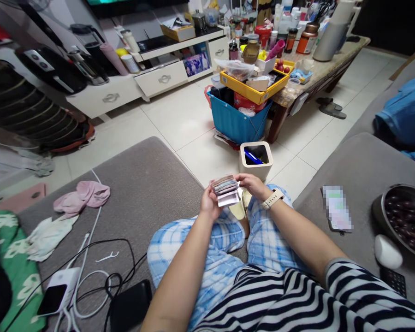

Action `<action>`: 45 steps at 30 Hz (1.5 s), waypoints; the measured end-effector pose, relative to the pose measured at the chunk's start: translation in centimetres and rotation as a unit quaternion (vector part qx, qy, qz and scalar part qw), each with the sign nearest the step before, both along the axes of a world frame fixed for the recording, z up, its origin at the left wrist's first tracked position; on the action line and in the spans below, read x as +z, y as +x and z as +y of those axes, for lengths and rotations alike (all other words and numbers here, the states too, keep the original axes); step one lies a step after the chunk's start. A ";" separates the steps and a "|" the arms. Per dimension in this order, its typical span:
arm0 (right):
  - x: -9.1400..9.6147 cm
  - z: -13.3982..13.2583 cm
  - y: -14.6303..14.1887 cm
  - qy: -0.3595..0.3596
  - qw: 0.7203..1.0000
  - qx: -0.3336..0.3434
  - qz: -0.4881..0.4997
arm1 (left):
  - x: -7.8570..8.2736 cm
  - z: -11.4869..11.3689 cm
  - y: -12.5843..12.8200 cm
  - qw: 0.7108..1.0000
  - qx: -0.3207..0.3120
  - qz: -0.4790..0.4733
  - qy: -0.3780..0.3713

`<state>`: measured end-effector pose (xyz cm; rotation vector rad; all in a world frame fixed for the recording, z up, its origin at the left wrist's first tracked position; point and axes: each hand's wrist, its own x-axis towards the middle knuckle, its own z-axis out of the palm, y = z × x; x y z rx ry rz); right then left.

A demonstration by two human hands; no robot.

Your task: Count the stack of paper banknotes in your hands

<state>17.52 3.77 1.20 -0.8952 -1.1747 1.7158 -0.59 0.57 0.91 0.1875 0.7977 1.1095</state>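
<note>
Above my lap, in the middle of the head view, a small pinkish card wallet (227, 190) is spread open. Brown, grey and pale strips lie layered in its upper part, and a shiny pale panel shows below them. My left hand (210, 203) grips its left side, thumb along the edge. At the upper right edge, the fingers of my right hand (249, 183) are closed on it; a beige watch band (272, 198) is on that wrist. What the strips are is too small to read.
A cream bin (256, 159) stands on the floor just ahead, before a blue basket (238, 117) and a crowded table (342, 64). On the grey sofa lie a phone (336, 208), a metal bowl (380, 207) of dark fruit, cables (100, 276) and a pink cloth (85, 197).
</note>
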 end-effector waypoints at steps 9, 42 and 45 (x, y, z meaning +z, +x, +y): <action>-0.3 -0.3 -1.1 0.029 0.998 0.048 -0.027 | 1.2 -0.5 -0.1 0.998 -0.024 -0.039 -0.036; 1.4 -9.9 -5.8 -0.135 0.990 -0.006 -0.037 | 4.4 -5.9 -1.3 0.996 0.059 0.069 0.000; 3.0 -11.1 -5.9 -0.141 0.989 0.045 -0.014 | 5.6 -7.0 -1.2 0.997 0.070 0.027 -0.018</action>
